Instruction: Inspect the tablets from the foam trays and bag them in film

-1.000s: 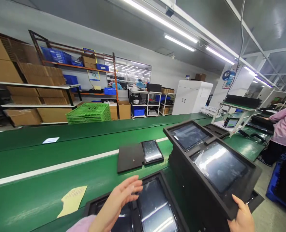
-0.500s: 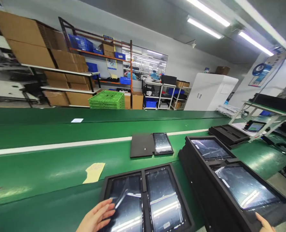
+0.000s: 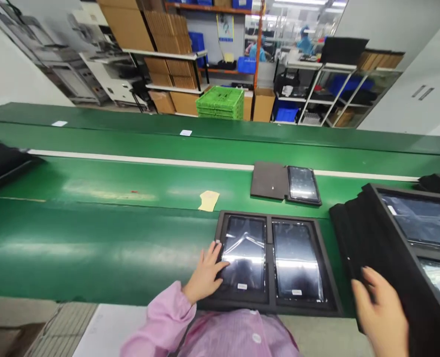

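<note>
A black foam tray point(image 3: 269, 277) lies on the green bench before me, holding two film-covered screen panels side by side, the left panel point(image 3: 244, 253) and the right panel point(image 3: 296, 260). My left hand point(image 3: 205, 275) rests at the tray's left edge with fingers spread, thumb reaching over the left panel. My right hand point(image 3: 383, 312), slightly blurred, is in front of the stacked black trays point(image 3: 368, 243) on the right; thumb and forefinger are apart with nothing visible between them. The stack's top tray carries more panels point(image 3: 424, 215).
Beyond the tray lies a dark foam piece point(image 3: 269, 179) with a smaller screen point(image 3: 303, 183) beside it. A torn yellow paper point(image 3: 209, 200) sits on the green bench point(image 3: 130, 228). Black material point(image 3: 4, 161) is at far left. Green crates point(image 3: 221, 101) and shelves stand behind.
My view has swung left and downward. My right hand has come away from the top tray of the right stack. My left hand remains at the left side of the middle tray.
</note>
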{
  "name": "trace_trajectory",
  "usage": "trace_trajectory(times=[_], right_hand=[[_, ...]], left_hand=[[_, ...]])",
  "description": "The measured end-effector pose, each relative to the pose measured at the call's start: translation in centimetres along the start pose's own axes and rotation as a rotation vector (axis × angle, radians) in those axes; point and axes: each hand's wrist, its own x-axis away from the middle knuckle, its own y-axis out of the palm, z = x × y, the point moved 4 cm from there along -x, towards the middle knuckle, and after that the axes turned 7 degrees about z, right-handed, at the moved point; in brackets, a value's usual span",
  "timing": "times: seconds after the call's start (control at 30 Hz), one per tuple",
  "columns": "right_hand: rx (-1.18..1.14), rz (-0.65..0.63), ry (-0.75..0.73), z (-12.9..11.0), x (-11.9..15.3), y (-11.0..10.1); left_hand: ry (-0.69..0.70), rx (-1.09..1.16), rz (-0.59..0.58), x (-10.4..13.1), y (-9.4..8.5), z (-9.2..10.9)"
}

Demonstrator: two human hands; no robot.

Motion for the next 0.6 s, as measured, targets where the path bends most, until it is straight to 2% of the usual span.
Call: trace_trajectory(times=[0.03, 0.1, 0.2, 0.33, 0.43, 0.6], right_hand=[[-0.025, -0.070, -0.090, -1.8, 0.7, 1.9], [-0.037, -0.259, -0.134, -4.3, 2.7, 5.6], [-0.072, -0.443, -0.140, -6.1, 5.5, 9.0], [-0.107, -0.493, -0.162, -6.1, 7.2, 9.8], [-0.094, -0.480, -0.163, -6.0, 7.8, 9.6], [-0.087, -0.482, -0.124, -6.3, 9.6, 9.8]], left_hand=[[0.104, -0.110, -0.106, 0.4, 0.5, 0.5], [0.269, -0.272, -0.265, 1.1, 1.2, 1.0], [0.417, -0.251, -0.337, 1.3, 1.5, 0.9], [0.532, -0.187, -0.371, 0.8, 1.6, 0.4], [0.605, -0.241, -0.328, 0.4, 2.0, 0.3], [0.811, -0.319, -0.252, 0.5, 3.4, 0.6]])
